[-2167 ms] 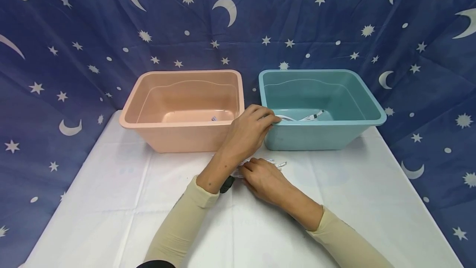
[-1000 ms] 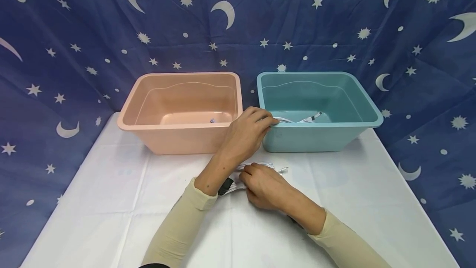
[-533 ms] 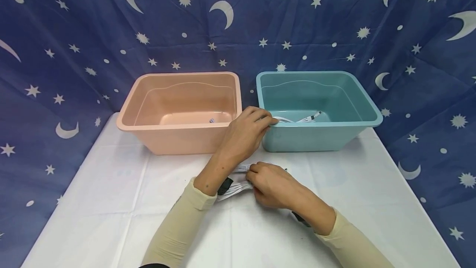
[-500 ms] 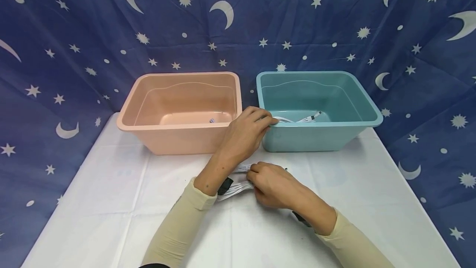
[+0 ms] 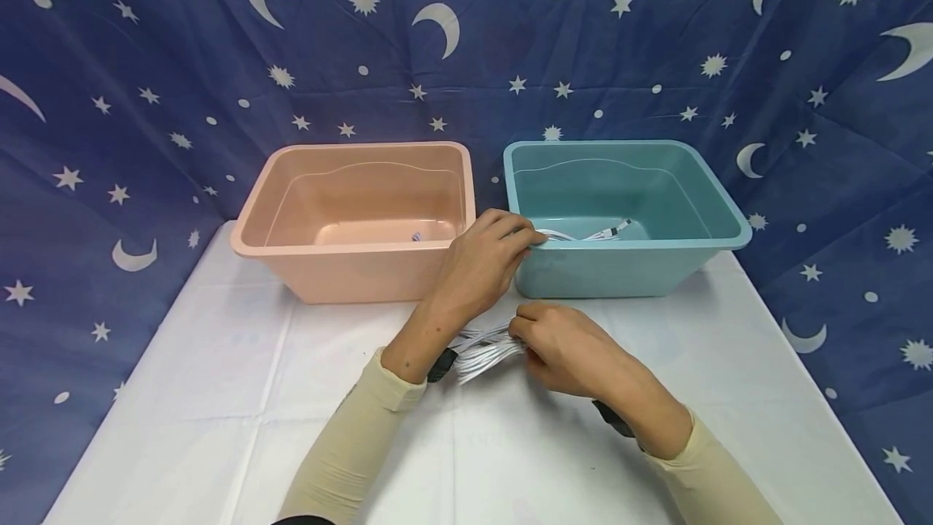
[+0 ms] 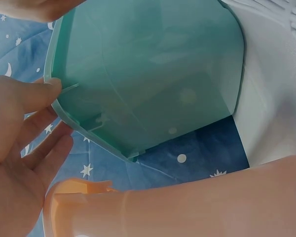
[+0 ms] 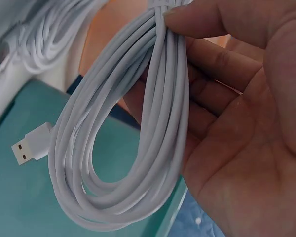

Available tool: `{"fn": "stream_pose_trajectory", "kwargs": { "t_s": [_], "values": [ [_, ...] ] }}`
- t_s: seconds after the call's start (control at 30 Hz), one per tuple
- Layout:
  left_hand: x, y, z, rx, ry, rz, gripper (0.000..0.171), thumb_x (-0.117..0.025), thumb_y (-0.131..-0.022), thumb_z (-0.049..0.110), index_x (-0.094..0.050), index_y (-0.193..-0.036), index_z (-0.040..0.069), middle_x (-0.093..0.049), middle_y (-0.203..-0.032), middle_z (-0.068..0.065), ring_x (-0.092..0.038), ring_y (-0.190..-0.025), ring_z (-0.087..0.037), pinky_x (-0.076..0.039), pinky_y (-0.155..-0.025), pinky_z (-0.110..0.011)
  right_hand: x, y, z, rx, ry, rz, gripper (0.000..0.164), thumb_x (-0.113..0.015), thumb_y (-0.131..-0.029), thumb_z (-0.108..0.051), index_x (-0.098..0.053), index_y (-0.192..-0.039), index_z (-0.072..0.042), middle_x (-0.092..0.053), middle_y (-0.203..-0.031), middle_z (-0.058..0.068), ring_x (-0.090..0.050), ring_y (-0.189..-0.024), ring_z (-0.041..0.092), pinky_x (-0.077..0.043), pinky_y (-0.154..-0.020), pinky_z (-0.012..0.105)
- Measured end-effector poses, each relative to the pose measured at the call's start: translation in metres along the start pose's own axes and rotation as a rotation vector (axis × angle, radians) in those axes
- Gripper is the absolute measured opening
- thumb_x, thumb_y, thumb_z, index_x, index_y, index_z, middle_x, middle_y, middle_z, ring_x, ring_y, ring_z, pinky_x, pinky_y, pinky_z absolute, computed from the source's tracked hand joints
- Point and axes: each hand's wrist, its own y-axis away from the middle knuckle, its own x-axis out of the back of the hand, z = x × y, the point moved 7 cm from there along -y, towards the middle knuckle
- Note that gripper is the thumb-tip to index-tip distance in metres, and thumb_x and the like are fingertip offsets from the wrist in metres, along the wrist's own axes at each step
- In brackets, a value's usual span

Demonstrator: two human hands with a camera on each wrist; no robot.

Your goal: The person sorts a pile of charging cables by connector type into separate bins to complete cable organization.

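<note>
In the head view my left hand grips the near left corner of the teal bin. The left wrist view shows its fingers bent over the bin's rim. My right hand is just in front of the teal bin and pinches a coiled white USB cable. In the right wrist view, thumb and fingers close on the coil's tied middle. Its loop hangs down, and a USB plug sticks out at the side. A second coiled white cable lies on the table, partly hidden in the head view.
A peach bin stands left of the teal one, a narrow gap between them. Inside it is a small purplish item. A white cable with a plug lies in the teal bin. White cloth covers the table; a starry curtain hangs behind.
My right hand has moved to the right and slightly away from me, drawing the coiled cable along. My left hand has stayed on the teal bin's corner.
</note>
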Motion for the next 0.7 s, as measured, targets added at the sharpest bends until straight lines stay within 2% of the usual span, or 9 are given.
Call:
{"fn": "stream_pose_trajectory", "kwargs": {
  "t_s": [0.2,0.57,0.7],
  "values": [
    [0.001,0.000,0.000,-0.001,0.000,0.007,0.026,-0.066,-0.106,0.012,-0.078,-0.125,0.023,-0.071,-0.128,0.004,-0.059,-0.125,-0.018,-0.047,-0.111,-0.027,0.015,0.005,0.008,-0.038,-0.003,0.034,0.022,-0.079,-0.078,0.004,-0.073,-0.095,-0.009,-0.063,-0.090,-0.002,-0.060,-0.079,0.016,-0.055,-0.068,0.030],
    [0.000,0.001,0.000,0.004,0.006,0.003,0.024,-0.067,-0.106,0.013,-0.078,-0.124,0.023,-0.071,-0.128,0.005,-0.059,-0.125,-0.017,-0.047,-0.111,-0.026,0.049,0.018,0.022,-0.110,-0.005,0.123,0.031,-0.082,-0.078,0.004,-0.073,-0.107,-0.007,-0.066,-0.103,0.001,-0.063,-0.094,0.019,-0.059,-0.079,0.034],
    [0.000,0.001,0.000,0.005,0.009,0.006,0.023,-0.068,-0.105,0.013,-0.078,-0.123,0.023,-0.071,-0.128,0.005,-0.059,-0.125,-0.017,-0.048,-0.110,-0.026,0.060,0.023,0.025,-0.111,-0.002,0.163,0.033,-0.083,-0.078,0.003,-0.075,-0.109,-0.006,-0.067,-0.105,0.002,-0.064,-0.096,0.020,-0.059,-0.079,0.035]
  ]
}}
